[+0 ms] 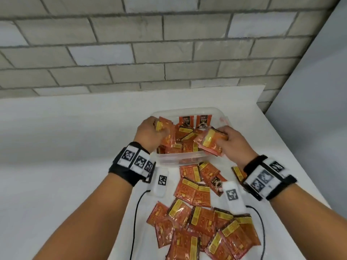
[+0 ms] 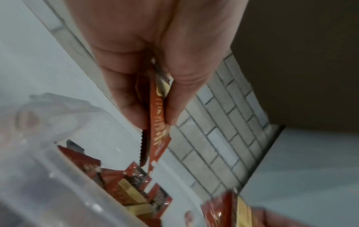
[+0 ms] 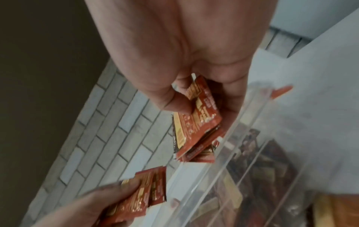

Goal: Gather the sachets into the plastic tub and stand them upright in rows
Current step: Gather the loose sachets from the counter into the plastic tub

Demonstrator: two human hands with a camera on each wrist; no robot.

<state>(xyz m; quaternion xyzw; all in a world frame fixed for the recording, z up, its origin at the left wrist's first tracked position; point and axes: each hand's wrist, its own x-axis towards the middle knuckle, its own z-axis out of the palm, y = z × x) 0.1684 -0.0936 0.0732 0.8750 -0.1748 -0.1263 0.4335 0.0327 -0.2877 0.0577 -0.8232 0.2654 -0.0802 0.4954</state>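
On the white table (image 1: pixel 75 147) by a grey brick wall (image 1: pixel 169 44), the left hand (image 1: pixel 148 133) and right hand (image 1: pixel 231 140) each pinch small bundles of flat orange-red foil sachets (image 1: pixel 211 140) over the clear plastic tub (image 1: pixel 180 159); they look light, limp and slick — best gripped across the flat faces, near an edge.

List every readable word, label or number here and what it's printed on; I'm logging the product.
"BLACK": on the two upright sachets against the far wall of the plastic tub; the brand logo above it is too blurred to read.
"BLACK": partly legible on a face-up sachet on the table.
Yellow panels on the other sachets: too small and blurred.
Wristband squares: patterned markers, no text.
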